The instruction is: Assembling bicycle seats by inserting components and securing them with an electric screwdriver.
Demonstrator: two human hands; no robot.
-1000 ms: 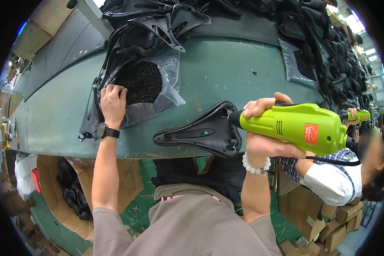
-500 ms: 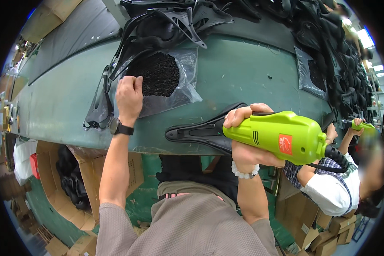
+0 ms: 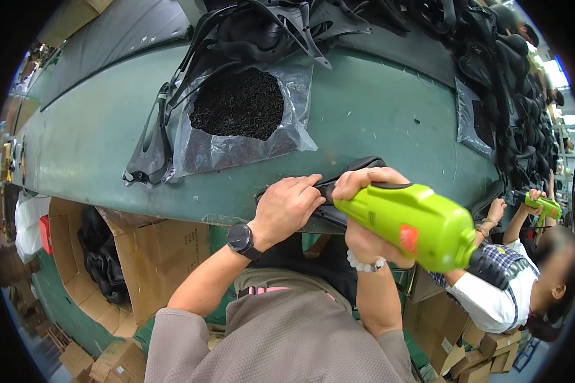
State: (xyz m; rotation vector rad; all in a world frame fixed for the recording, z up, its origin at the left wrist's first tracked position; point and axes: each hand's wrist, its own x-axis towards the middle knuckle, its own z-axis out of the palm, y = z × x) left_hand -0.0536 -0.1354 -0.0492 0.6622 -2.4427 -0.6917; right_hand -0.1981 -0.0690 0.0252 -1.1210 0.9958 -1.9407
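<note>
My right hand point(image 3: 369, 241) is wrapped round a lime-green electric screwdriver point(image 3: 406, 220), held nearly level with its dark tip pointing left. Below that tip, at the table's near edge, lies a black bicycle saddle point(image 3: 329, 217), partly covered by both hands. My left hand point(image 3: 286, 207) rests on the saddle's narrow end, its fingers pinched together right by the screwdriver tip. Whatever is between those fingers is too small and hidden to make out. Farther back, a heap of small black screws point(image 3: 236, 105) lies on a clear plastic bag point(image 3: 217, 153).
Black saddle frames point(image 3: 150, 147) lie left of the bag, with more piled along the back. An open cardboard box point(image 3: 156, 255) holding black parts stands below the table point(image 3: 102, 147) at left. At right, a co-worker point(image 3: 492, 281) holds another green screwdriver point(image 3: 543, 205).
My left hand has moved from the screw heap down and right to the saddle, beside the screwdriver tip. The screwdriver's back end has swung slightly down and toward me.
</note>
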